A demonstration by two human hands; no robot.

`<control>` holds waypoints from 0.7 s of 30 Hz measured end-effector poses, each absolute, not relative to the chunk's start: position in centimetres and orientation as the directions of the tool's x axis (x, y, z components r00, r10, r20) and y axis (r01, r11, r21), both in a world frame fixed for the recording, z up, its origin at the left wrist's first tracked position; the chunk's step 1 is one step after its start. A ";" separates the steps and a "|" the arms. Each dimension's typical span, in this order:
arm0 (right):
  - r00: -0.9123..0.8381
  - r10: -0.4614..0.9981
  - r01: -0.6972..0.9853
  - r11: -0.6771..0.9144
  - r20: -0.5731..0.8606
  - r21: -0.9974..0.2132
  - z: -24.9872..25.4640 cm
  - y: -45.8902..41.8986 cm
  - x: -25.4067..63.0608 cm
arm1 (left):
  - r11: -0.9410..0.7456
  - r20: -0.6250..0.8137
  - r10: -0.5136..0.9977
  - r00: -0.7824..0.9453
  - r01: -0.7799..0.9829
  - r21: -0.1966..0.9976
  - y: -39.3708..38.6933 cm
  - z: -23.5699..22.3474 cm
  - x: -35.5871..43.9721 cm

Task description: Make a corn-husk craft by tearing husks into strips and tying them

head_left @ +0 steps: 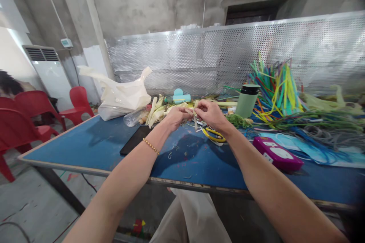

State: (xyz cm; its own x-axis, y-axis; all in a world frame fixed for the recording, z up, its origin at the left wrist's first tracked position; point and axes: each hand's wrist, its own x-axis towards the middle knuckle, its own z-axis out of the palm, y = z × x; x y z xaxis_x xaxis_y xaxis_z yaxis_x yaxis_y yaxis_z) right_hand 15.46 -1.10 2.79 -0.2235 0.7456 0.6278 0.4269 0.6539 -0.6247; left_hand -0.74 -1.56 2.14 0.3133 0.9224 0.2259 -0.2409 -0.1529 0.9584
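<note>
Above the blue table (105,148), my left hand (177,117) and my right hand (210,113) meet with their fingertips almost touching. Both are closed in a pinch on a narrow pale strip (195,122) that looks like dried husk; its lower end hangs down between them. More pale yellow-green husk-like pieces (155,113) lie just left of my left hand. Under my right wrist is a tool with yellow handles (212,135), its front part mostly hidden. A tangle of green cord (238,120) rests to the right of my right hand.
On the left stand a white plastic bag (122,96), a clear bottle (132,118) and a dark flat device (137,140). At right are a green tumbler (247,102), a magenta box (276,153) and bundled coloured strips (281,89). A perforated metal panel (171,58) runs behind.
</note>
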 end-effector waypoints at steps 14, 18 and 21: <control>-0.250 0.676 0.475 0.710 0.693 -0.520 2.8 -0.7 15.7 | 0.036 0.107 0.924 0.367 -0.363 0.931 -1.9 2.5 -0.7; -0.261 0.681 0.456 0.711 0.684 -0.535 2.9 -0.9 15.5 | 0.037 0.102 0.927 0.362 -0.357 0.933 -1.7 2.3 -0.7; -0.256 0.693 0.455 0.702 0.674 -0.548 2.9 -1.0 15.4 | 0.029 0.111 0.924 0.367 -0.357 0.934 -1.4 2.0 -0.8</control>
State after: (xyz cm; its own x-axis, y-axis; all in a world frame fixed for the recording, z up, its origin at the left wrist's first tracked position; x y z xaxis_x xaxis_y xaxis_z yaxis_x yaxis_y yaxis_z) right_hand 15.44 -1.00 2.94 -0.2565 0.6925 0.6743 0.4552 0.7019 -0.5478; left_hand -0.84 -1.37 1.99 0.3665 0.9238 0.1110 -0.3570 0.0295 0.9336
